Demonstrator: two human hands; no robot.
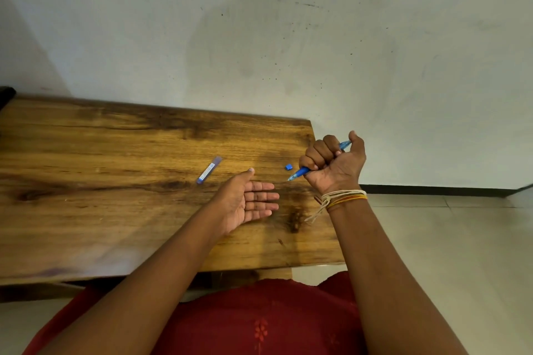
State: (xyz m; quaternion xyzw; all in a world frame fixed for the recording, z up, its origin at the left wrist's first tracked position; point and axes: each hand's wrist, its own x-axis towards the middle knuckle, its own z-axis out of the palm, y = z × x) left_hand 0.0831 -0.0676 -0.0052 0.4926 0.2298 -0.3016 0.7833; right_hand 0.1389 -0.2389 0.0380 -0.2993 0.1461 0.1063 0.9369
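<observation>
My right hand (331, 164) grips a blue mechanical pencil (301, 173) in a fist, thumb on its top end, tip pointing down and left over the wooden table (115, 181). My left hand (248, 202) is held palm up with straight fingers just left of the pencil tip, holding nothing. A small blue cap or eraser piece (288, 166) lies on the table between the hands. A slim clear-blue lead tube (208, 170) lies to the left of my left thumb.
The table's right edge runs just under my right wrist, with pale tiled floor (447, 253) beyond. A grey wall (288, 37) stands behind the table. My red garment (259, 320) fills the bottom of the view.
</observation>
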